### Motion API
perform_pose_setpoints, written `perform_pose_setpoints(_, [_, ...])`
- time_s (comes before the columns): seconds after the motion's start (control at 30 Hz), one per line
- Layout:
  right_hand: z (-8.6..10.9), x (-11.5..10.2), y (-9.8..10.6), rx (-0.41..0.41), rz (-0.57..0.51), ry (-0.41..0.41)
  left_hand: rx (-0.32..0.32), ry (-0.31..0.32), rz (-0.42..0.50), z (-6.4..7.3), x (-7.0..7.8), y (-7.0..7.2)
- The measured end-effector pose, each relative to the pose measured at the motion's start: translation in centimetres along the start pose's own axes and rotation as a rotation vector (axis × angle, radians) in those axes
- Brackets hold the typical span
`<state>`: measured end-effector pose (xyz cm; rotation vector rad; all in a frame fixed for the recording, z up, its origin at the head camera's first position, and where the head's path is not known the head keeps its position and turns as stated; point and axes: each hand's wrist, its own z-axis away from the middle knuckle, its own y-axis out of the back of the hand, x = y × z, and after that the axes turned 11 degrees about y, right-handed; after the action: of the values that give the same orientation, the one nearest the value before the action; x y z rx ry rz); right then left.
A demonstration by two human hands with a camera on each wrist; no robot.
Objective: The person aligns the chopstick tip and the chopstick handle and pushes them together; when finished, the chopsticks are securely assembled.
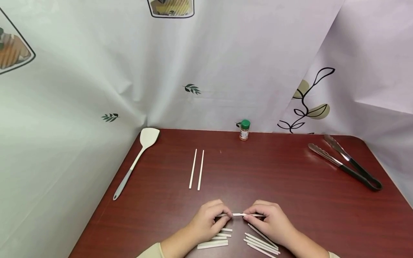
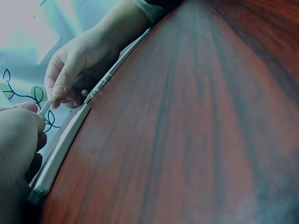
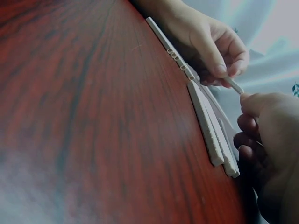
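Over the near part of the table, my left hand (image 1: 206,219) pinches a thin white stick (image 1: 238,214) between thumb and fingers. From the other side my right hand (image 1: 274,221) pinches the same line of stick, and its far end shows past the fingers. Whether this is one stick or two pieces meeting end to end, I cannot tell. Below my left hand lie several short white sticks (image 1: 213,244), partly hidden by it. Several more short sticks (image 1: 261,244), some with narrower tips, lie under and beside my right hand. In the right wrist view both hands face each other above these sticks (image 3: 205,126).
Two longer white sticks (image 1: 200,170) lie side by side beyond the hands. A white spatula (image 1: 138,157) is along the left edge, a green-capped spice jar (image 1: 244,130) at the back, and open tongs (image 1: 346,161) on the right. White printed sheeting (image 1: 226,71) surrounds the table.
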<state>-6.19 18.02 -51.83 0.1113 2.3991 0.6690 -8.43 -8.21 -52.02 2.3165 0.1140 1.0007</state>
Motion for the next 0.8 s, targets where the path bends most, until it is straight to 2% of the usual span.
perform_pose_setpoints(0.13, [0.11,0.23,-0.19,-0.007,-0.009,0.066,-0.01,-0.021,-0.028,0.05,-0.14,-0.06])
perform_pose_setpoints(0.2, [0.2,0.34,-0.31,-0.013,-0.015,0.074,-0.015,-0.029,-0.036,0.04,-0.17,-0.1])
perform_pose_setpoints(0.57, [0.12,0.52,-0.41,-0.017,-0.039,0.081,-0.012,-0.06,-0.058,-0.23,0.21,-0.04])
perform_pose_setpoints(0.8, [0.41,0.68,-0.6,-0.033,-0.054,0.074,-0.039,-0.085,-0.059,-0.12,0.29,-0.07])
